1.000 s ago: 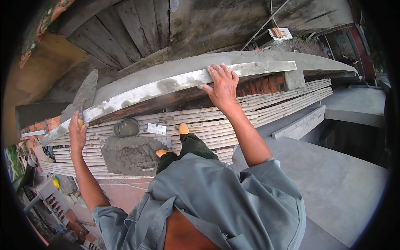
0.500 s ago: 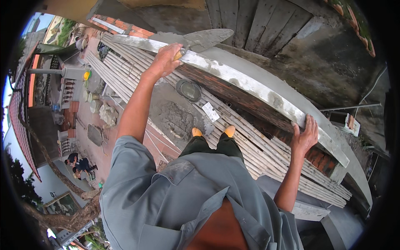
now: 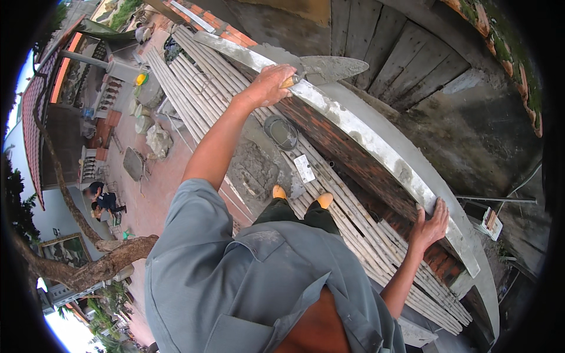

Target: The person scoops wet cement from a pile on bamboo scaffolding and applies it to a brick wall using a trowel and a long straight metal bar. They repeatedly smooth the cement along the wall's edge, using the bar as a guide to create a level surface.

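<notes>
straightedge (image 3: 360, 130): long, whitish, mortar-smeared, along near edge of ledge (image 3: 385, 125) | trowel (image 3: 331, 69): wooden-handled, blade mortar-coated, crossing straightedge toward far edge

On the pole platform (image 3: 365, 235): bucket (image 3: 281, 133), white card (image 3: 304, 169), mortar (image 3: 254, 170), yellow boots (image 3: 324, 200).

The shirt (image 3: 235, 270) is blue-grey and open-necked, the trousers (image 3: 275, 213) dark green, the footwear (image 3: 325, 200) yellow-orange.

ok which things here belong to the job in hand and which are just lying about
Job in hand: trowel, in the left hand; long pale bar, held by the right hand; mortar heap.
Lying about, it seems: white card, wheelbarrow, pale sack.
</notes>
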Demonstrator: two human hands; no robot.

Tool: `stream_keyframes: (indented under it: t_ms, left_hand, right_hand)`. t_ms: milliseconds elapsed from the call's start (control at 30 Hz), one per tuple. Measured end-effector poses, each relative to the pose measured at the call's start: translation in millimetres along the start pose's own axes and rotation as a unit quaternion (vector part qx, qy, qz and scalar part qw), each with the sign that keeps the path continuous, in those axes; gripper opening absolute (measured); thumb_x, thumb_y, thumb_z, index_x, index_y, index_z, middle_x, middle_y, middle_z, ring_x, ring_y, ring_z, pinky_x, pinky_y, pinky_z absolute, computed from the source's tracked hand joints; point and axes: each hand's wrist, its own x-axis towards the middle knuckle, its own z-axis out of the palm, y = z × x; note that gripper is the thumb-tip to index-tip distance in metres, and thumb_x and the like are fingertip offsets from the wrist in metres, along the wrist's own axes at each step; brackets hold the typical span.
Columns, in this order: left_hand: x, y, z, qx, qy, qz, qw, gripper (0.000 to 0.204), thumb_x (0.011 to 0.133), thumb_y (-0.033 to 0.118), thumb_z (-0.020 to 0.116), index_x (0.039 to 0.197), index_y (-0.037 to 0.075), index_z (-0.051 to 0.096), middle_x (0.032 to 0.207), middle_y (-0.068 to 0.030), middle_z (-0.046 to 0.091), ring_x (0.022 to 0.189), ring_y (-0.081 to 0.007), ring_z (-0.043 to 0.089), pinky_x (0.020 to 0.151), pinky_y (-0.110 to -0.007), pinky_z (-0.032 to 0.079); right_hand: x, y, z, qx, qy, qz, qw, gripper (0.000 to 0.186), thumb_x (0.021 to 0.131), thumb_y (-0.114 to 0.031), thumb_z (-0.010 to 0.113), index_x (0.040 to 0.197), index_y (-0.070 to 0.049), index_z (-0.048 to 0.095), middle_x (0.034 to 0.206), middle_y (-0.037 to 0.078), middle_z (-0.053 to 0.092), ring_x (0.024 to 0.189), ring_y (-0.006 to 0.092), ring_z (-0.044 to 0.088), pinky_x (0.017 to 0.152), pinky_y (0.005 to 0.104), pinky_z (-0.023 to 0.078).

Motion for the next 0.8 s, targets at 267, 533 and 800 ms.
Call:
stream_keyframes:
  t_ms: [267,533,800]
  left_hand:
    - [-18.9,9.8,-36.5,0.016,0.168,-0.024,0.985,0.051,0.083,0.017,0.080,0.128,0.003,0.060,0.139,-0.0181,0.057,0.127,-0.0351,0.054,0.110,-0.043,0.042]
    - [-9.9,-21.1,-160.0,-0.354,0.322,-0.028,0.878,0.036,0.094,0.026,0.076,0.120,0.002,0.066,0.105,-0.0073,0.070,0.097,-0.0166,0.065,0.088,-0.034,0.053]
    - [73.0,-49.9,-139.2,-0.212,0.165,-0.145,0.952,0.038,0.091,0.029,0.080,0.118,0.004,0.068,0.103,-0.0068,0.072,0.093,-0.0167,0.068,0.081,-0.034,0.056]
  right_hand:
    - [1.5,8.4,1.4,0.024,-0.004,-0.011,1.000,0.065,0.075,-0.019,0.084,0.135,-0.006,0.063,0.138,0.016,0.063,0.133,0.0367,0.054,0.111,0.0477,0.041]
    - [-2.4,11.4,7.6,0.022,-0.017,0.008,1.000,0.068,0.078,-0.024,0.081,0.140,-0.008,0.060,0.144,0.012,0.060,0.141,0.0369,0.047,0.114,0.0528,0.033]
    - [-4.6,10.1,8.6,0.026,-0.020,0.012,0.999,0.068,0.080,-0.022,0.079,0.143,-0.009,0.058,0.146,0.010,0.060,0.144,0.0360,0.044,0.116,0.0561,0.029]
